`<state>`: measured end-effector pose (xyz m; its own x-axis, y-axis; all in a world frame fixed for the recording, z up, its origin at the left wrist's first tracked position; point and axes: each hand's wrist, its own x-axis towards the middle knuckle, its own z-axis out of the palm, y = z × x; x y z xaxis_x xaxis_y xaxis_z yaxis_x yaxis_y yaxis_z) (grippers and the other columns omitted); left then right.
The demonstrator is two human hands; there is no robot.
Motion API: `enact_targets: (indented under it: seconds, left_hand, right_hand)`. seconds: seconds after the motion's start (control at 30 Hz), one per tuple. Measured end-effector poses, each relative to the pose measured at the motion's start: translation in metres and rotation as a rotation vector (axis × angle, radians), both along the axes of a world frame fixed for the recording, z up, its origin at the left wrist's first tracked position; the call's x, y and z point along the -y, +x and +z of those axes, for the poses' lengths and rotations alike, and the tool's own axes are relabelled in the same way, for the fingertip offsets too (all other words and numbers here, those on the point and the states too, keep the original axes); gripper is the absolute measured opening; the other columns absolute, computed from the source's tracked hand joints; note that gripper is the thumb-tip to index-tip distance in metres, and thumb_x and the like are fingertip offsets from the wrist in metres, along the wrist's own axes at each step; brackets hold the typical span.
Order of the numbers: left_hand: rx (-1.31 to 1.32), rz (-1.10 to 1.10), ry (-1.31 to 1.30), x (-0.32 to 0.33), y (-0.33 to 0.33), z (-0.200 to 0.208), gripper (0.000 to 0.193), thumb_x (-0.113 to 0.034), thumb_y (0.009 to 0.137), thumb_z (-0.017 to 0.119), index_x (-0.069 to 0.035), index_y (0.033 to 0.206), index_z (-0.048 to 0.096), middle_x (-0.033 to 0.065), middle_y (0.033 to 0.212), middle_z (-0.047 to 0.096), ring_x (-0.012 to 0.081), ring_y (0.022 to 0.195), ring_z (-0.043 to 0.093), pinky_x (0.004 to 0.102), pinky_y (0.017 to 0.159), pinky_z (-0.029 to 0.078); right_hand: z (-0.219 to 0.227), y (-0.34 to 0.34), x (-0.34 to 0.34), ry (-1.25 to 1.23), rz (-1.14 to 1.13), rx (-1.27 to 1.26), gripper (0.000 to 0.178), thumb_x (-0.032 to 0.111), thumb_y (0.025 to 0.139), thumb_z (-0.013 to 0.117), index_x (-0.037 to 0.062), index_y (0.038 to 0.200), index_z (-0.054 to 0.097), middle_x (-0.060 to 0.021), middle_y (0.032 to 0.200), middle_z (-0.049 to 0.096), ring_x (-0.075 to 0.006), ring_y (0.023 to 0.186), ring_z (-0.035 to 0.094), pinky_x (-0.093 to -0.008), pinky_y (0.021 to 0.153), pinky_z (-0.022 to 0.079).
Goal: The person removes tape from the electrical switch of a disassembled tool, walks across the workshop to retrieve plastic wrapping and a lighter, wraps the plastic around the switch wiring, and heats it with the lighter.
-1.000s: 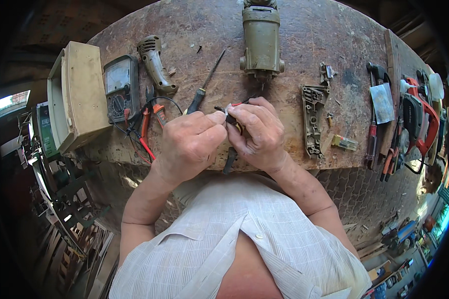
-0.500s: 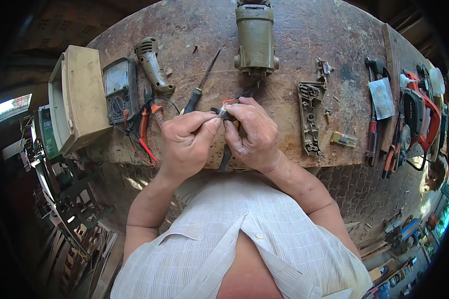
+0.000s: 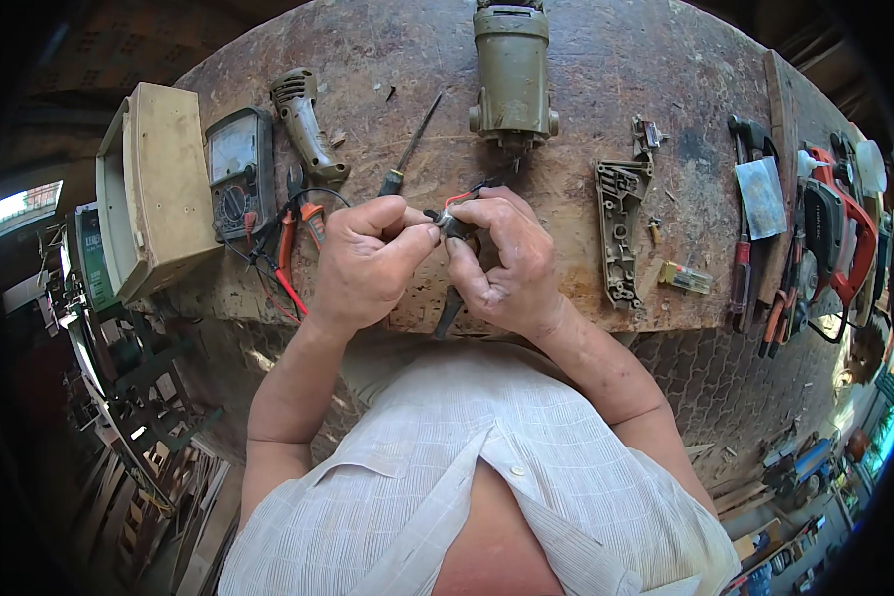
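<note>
My left hand (image 3: 370, 263) and my right hand (image 3: 507, 260) meet above the bench's near edge. Between the right thumb and fingers is a small dark part with a silvery piece (image 3: 449, 224). A red wire (image 3: 459, 198) runs from it toward the motor housing. My left thumb and forefinger are pinched at the silvery piece; what lies between them is too small to name. Below the right hand hangs a black tapered piece (image 3: 449, 314). Beyond the hands stands an olive motor housing (image 3: 512, 74), and a screwdriver (image 3: 407, 149) lies past my left hand.
On the left are a beige box (image 3: 169, 189), a multimeter (image 3: 238, 169), a tool handle shell (image 3: 308, 124) and orange-handled pliers (image 3: 286, 248). To the right lie another shell half (image 3: 621, 233), a small yellow-clear tube (image 3: 685, 277), a screwdriver (image 3: 741, 268) and a red power tool (image 3: 844, 228).
My left hand has shifted slightly, its forefinger curling higher while the pinch stays by the silvery piece. The right hand keeps nearly the same grip.
</note>
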<state>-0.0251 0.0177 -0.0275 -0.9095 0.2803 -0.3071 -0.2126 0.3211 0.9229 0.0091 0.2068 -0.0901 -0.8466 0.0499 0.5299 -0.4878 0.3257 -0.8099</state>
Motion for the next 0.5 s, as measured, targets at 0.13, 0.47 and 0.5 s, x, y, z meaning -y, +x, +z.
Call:
enact_targets:
  seconds: [0.13, 0.47, 0.5]
  left_hand:
    - [-0.045, -0.038, -0.047, 0.001, -0.005, 0.001, 0.009, -0.005, 0.095, 0.074, 0.003, 0.090, 0.075, -0.0020, 0.073, 0.069, -0.0007, 0.061, 0.053, 0.0214, 0.051, 0.038]
    - [0.012, -0.060, -0.088, -0.005, -0.013, 0.015, 0.018, -0.005, 0.094, 0.072, 0.002, 0.078, 0.068, -0.0035, 0.072, 0.066, -0.0001, 0.065, 0.044, 0.0259, 0.053, 0.033]
    - [0.001, -0.065, -0.083, -0.005, -0.013, 0.014, 0.017, -0.005, 0.094, 0.072, 0.002, 0.079, 0.068, -0.0036, 0.072, 0.066, -0.0002, 0.065, 0.044, 0.0259, 0.053, 0.033]
  right_hand:
    - [-0.004, 0.001, 0.000, 0.010, 0.015, 0.022, 0.034, -0.001, 0.082, 0.079, 0.0015, 0.113, 0.067, -0.0141, 0.095, 0.073, -0.0341, 0.085, 0.073, -0.0489, 0.098, 0.057]
    - [-0.005, 0.007, 0.006, -0.147, -0.003, 0.143, 0.034, 0.002, 0.085, 0.083, 0.0018, 0.115, 0.069, -0.0154, 0.099, 0.075, -0.0344, 0.092, 0.075, -0.0485, 0.101, 0.058]
    - [-0.004, 0.006, 0.005, -0.147, -0.002, 0.142, 0.034, 0.002, 0.085, 0.083, 0.0018, 0.115, 0.069, -0.0154, 0.099, 0.075, -0.0344, 0.092, 0.075, -0.0485, 0.101, 0.058]
